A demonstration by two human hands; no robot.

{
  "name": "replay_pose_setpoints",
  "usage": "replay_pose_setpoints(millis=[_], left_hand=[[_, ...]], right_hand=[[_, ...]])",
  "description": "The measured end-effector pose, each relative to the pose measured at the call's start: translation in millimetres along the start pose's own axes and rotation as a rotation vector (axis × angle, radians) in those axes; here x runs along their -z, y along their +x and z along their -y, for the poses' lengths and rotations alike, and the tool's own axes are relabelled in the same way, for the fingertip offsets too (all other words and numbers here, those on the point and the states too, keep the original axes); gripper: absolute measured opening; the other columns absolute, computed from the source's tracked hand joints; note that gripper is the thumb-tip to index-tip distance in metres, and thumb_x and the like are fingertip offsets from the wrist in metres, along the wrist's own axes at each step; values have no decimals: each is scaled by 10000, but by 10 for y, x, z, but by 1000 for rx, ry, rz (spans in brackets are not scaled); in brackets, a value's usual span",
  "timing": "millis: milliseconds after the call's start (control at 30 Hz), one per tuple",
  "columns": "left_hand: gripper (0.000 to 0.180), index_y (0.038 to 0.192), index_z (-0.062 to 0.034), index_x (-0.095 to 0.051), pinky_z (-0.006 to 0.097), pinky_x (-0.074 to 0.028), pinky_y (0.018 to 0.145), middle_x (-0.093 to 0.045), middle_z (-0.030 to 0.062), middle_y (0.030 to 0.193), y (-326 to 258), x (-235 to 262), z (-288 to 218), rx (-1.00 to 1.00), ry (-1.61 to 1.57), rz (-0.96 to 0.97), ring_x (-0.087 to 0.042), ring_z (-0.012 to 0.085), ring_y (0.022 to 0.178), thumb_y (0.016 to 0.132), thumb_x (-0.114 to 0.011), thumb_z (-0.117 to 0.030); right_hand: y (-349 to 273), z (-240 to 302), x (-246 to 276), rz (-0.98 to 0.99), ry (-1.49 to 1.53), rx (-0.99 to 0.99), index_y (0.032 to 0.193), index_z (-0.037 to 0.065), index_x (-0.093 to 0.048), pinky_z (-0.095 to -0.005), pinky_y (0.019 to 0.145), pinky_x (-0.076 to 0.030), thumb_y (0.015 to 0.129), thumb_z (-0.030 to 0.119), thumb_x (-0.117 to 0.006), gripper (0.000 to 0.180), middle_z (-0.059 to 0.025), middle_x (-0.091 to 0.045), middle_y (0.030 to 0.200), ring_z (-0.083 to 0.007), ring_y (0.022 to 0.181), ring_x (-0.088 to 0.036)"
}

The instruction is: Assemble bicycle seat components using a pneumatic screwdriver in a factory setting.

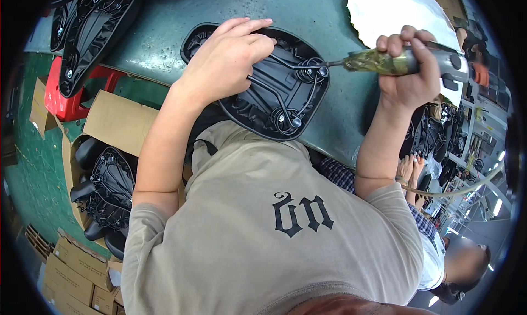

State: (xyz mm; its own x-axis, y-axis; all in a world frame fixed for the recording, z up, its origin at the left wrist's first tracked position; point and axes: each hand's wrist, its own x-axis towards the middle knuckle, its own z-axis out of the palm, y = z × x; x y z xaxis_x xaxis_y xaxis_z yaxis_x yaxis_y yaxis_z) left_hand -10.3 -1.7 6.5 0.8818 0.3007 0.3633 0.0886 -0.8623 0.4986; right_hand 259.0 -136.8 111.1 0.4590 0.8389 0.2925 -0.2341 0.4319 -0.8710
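An upturned bicycle saddle (pixel 258 109) lies on the green worktable (pixel 164 40), its black underside, metal rails and coil springs showing. My left hand (pixel 228 59) is laid across the saddle, fingers bent over its rails and far rim; the thumb is mostly hidden. My right hand (pixel 411 73) is wrapped around a power screwdriver (pixel 379 62) with a grey body and yellow-green tape round its front. The screwdriver lies nearly level, its bit reaching left to the bolt by the right-hand spring (pixel 313 70). Whether the bit is seated there I cannot tell.
More saddles (pixel 93 37) sit at the table's far left, above a red stool (pixel 66 95). An open carton (pixel 118 123) of saddles stands on the floor to my left. A white sheet (pixel 401 13) lies at the far right. A co-worker (pixel 433 260) sits to my right.
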Motion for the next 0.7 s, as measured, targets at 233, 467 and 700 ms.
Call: replay_pose_setpoints(millis=[233, 467, 700], left_hand=[[306, 911, -1, -594, 485, -407, 1155, -701, 83, 1246, 21, -14, 3, -4, -3, -18, -499, 316, 1410, 631, -634, 117], [408, 1034, 1, -665, 488, -410, 1154, -707, 81, 1181, 44, -20, -14, -2, 19, 13, -509, 308, 1400, 645, -625, 113], [579, 1209, -29, -687, 496, -401, 1168, -676, 56, 883, 0, -25, 23, -3, -12, 0, -521, 297, 1396, 647, -637, 97]], right_hand=[[-84, -171, -236, 278, -95, 67, 1211, -24, -513, -473, 698, -544, 911, -18, -507, 300, -234, -602, 986, -266, 688, -619], [58, -266, -161, 383, -78, 23, 1094, -3, -551, -460, 704, -512, 895, 27, -504, 207, -208, -617, 928, -245, 661, -609], [-34, -90, -178, 324, -116, 83, 1247, -41, -567, -456, 718, -526, 886, 53, -521, 375, -265, -600, 1114, -246, 705, -639]])
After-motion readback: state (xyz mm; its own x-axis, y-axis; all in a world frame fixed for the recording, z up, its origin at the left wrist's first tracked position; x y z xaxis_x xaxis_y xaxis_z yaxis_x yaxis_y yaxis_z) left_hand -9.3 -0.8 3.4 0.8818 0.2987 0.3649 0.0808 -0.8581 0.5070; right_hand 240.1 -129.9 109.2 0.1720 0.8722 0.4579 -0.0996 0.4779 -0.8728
